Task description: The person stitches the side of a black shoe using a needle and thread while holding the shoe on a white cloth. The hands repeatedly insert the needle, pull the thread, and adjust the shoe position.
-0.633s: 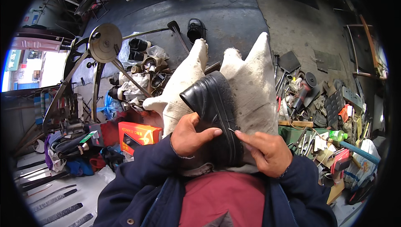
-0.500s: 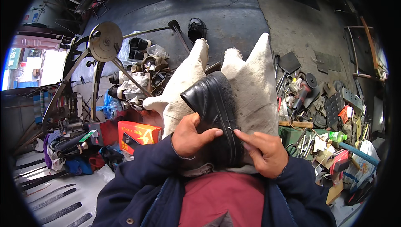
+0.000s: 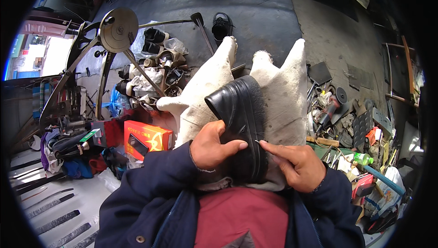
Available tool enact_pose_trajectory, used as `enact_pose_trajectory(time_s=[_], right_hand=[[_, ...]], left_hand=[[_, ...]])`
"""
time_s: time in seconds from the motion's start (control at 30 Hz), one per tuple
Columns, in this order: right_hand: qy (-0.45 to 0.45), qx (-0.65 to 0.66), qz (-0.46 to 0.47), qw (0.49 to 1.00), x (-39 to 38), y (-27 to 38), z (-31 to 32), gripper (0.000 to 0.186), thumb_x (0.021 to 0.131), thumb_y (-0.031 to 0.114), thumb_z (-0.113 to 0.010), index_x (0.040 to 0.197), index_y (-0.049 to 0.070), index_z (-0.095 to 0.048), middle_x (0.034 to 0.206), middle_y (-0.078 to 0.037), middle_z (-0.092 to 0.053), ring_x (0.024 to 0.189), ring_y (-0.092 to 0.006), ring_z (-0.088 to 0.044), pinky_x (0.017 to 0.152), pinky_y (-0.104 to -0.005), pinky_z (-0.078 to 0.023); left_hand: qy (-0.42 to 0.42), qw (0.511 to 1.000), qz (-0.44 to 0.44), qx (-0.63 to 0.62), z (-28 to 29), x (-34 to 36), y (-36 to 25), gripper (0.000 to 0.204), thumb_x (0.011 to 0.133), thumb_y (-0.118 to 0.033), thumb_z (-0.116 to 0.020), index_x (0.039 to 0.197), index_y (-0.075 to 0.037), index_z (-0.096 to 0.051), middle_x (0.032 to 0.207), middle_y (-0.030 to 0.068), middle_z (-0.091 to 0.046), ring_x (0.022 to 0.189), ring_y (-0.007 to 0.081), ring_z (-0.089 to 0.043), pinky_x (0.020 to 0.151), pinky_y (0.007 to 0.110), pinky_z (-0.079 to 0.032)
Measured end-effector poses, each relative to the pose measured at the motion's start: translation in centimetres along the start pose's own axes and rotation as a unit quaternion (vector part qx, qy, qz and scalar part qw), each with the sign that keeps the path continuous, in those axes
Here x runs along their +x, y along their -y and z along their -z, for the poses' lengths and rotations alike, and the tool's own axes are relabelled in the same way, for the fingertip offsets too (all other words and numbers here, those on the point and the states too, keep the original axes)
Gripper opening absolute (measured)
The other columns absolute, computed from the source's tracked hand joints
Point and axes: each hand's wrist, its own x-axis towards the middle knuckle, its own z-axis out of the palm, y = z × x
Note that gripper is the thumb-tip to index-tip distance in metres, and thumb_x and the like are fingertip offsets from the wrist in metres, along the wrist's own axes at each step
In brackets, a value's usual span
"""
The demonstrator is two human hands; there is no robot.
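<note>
A black leather shoe [image 3: 235, 104] lies tilted on its side across my lap, its sole edge turned to the right. My left hand [image 3: 213, 147] grips it from the left, thumb pressed on the upper near the sole seam. Over at the sole edge, my right hand [image 3: 299, 162] pinches something thin; only a small shiny tip [image 3: 257, 141] shows past the fingers, too little to tell its kind. Under the shoe spreads a thick off-white cloth [image 3: 285, 90] covering my legs.
To the left stand a metal machine with a round wheel [image 3: 118, 30], a heap of shoes [image 3: 155, 43] and a red-orange box [image 3: 148, 137]. Tools and scraps, a grinder [image 3: 329, 109] and a green bottle [image 3: 363, 158] crowd the right. Another black shoe [image 3: 222, 27] sits ahead on the floor.
The shoe and both hands sit slightly farther right in the picture, as the whole view has shifted a little. My right fingertips have drawn slightly away from the seam; both grips stay.
</note>
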Motion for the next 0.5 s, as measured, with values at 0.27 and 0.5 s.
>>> enact_pose_trajectory(time_s=[0.27,0.5], right_hand=[[0.038,-0.092,0.022,0.995,1.5,1.0,1.8,0.044,0.094,-0.002,-0.063,0.135,0.011,-0.071,0.076,-0.018,-0.069,0.065,-0.0346,-0.068,0.063,-0.0389,-0.053],[0.161,0.008,-0.074,0.984,5.8,0.5,4.4,0.032,0.093,-0.002,-0.071,0.122,0.008,-0.079,0.075,-0.012,-0.074,0.066,-0.0088,-0.065,0.066,-0.0269,-0.053]], left_hand=[[0.064,0.998,0.009,0.015,0.5,0.0,-0.1,0.031,0.087,-0.021,-0.087,0.099,0.004,-0.071,0.084,0.0074,-0.071,0.077,0.0116,-0.064,0.069,0.032,-0.052],[-0.014,0.994,-0.072,0.079,-0.8,0.1,2.3,0.044,0.084,-0.033,-0.088,0.082,0.002,-0.062,0.071,0.0211,-0.056,0.066,0.0338,-0.059,0.062,0.043,-0.047]])
